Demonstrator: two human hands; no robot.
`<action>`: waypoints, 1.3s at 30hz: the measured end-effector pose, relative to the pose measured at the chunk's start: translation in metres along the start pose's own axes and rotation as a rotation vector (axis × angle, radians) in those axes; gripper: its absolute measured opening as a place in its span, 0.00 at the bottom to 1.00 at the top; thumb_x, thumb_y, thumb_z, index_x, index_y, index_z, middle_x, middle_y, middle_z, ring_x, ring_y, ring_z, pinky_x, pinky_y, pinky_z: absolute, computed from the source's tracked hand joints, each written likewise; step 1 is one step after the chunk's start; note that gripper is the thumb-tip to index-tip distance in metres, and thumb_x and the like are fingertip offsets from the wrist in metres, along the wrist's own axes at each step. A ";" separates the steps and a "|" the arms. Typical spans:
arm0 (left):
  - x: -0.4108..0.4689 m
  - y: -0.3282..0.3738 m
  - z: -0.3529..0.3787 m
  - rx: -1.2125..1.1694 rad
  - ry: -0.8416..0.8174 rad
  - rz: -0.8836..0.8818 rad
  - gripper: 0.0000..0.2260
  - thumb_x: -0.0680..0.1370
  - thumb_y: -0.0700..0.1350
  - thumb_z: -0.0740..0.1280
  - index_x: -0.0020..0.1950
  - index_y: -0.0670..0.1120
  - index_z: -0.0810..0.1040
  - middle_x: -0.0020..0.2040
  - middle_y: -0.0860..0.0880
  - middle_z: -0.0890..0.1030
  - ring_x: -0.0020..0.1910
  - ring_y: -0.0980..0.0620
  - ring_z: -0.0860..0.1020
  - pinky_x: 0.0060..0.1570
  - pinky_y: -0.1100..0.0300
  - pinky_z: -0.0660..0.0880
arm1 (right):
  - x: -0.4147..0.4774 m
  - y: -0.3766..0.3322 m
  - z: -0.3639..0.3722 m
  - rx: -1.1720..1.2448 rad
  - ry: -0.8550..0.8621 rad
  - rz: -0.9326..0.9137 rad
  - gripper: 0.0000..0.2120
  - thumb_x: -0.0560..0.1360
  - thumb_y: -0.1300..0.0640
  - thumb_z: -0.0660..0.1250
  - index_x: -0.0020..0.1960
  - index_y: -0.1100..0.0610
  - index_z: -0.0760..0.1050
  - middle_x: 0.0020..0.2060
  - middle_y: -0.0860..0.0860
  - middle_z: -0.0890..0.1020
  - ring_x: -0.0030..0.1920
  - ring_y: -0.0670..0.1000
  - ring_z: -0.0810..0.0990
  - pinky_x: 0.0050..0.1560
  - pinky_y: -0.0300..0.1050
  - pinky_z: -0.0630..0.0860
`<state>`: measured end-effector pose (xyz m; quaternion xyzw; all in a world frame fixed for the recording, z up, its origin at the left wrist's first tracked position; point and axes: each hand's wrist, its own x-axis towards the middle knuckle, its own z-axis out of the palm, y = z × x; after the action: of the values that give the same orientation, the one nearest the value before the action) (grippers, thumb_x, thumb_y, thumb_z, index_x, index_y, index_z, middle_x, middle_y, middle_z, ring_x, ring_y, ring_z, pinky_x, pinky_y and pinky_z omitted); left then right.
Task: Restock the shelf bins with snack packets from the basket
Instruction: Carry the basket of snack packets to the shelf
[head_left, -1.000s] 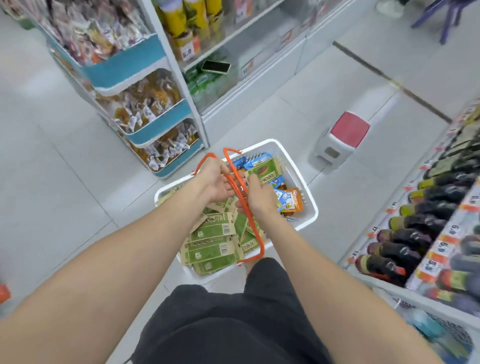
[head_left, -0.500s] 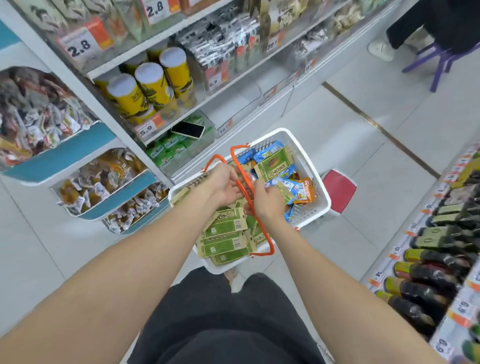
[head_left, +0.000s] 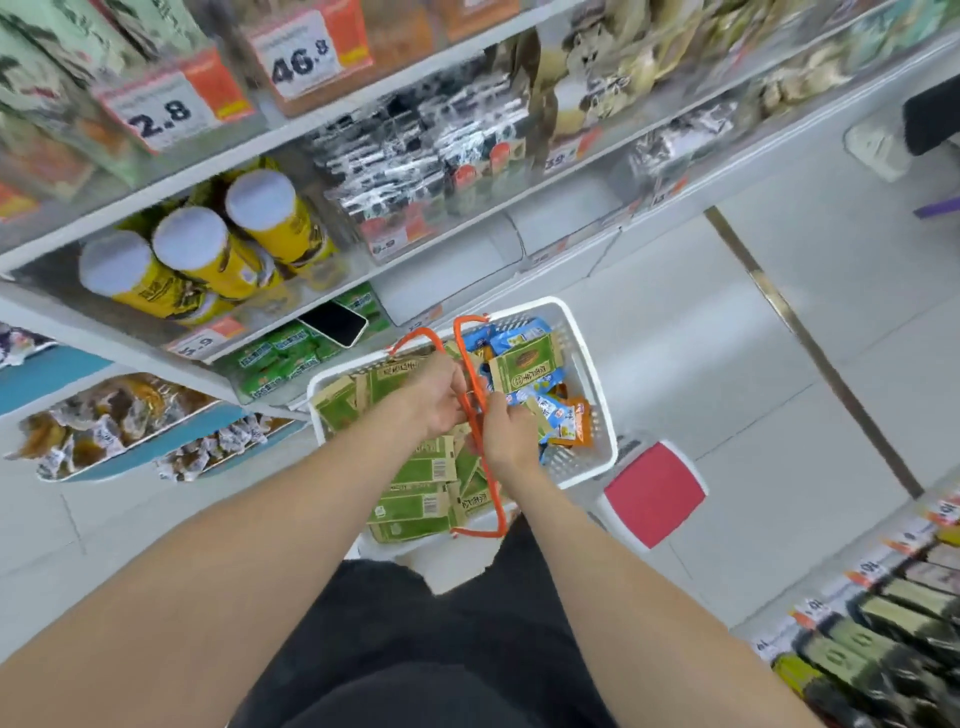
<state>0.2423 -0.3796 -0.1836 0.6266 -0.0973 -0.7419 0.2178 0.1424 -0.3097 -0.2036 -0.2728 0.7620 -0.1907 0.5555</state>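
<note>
Gripping orange handles (head_left: 475, 384), both hands carry basket (head_left: 597, 395) beneath "2.8" tag (head_left: 158, 111).

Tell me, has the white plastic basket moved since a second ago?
Yes. The white plastic basket has moved toward the shelf holding the black phone, carried by both hands.

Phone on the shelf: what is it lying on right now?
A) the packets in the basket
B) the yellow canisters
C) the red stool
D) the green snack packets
D: the phone lies face up on the green snack packets on the shelf below the yellow canisters.
</note>
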 end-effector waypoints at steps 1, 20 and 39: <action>0.014 0.006 0.011 -0.017 0.033 -0.010 0.13 0.66 0.27 0.53 0.42 0.43 0.69 0.42 0.43 0.74 0.34 0.47 0.74 0.33 0.54 0.75 | 0.017 -0.007 -0.012 0.002 -0.047 0.027 0.26 0.77 0.41 0.53 0.39 0.57 0.80 0.31 0.54 0.85 0.39 0.57 0.85 0.51 0.57 0.82; 0.272 -0.005 0.066 -0.221 0.345 -0.072 0.13 0.77 0.40 0.58 0.57 0.39 0.78 0.37 0.44 0.76 0.33 0.48 0.75 0.36 0.56 0.73 | 0.304 0.022 -0.079 -0.080 -0.184 0.151 0.18 0.79 0.47 0.51 0.59 0.53 0.74 0.45 0.54 0.75 0.48 0.57 0.74 0.55 0.52 0.71; 0.405 -0.048 0.031 -0.079 0.370 -0.090 0.20 0.74 0.34 0.60 0.66 0.38 0.70 0.70 0.43 0.73 0.49 0.45 0.77 0.55 0.48 0.75 | 0.442 0.048 -0.061 -0.155 -0.213 0.186 0.12 0.82 0.52 0.57 0.65 0.51 0.68 0.44 0.47 0.72 0.41 0.47 0.71 0.44 0.47 0.69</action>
<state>0.1539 -0.5212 -0.5568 0.7471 0.0019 -0.6262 0.2231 -0.0287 -0.5505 -0.5414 -0.2616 0.7331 -0.0491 0.6258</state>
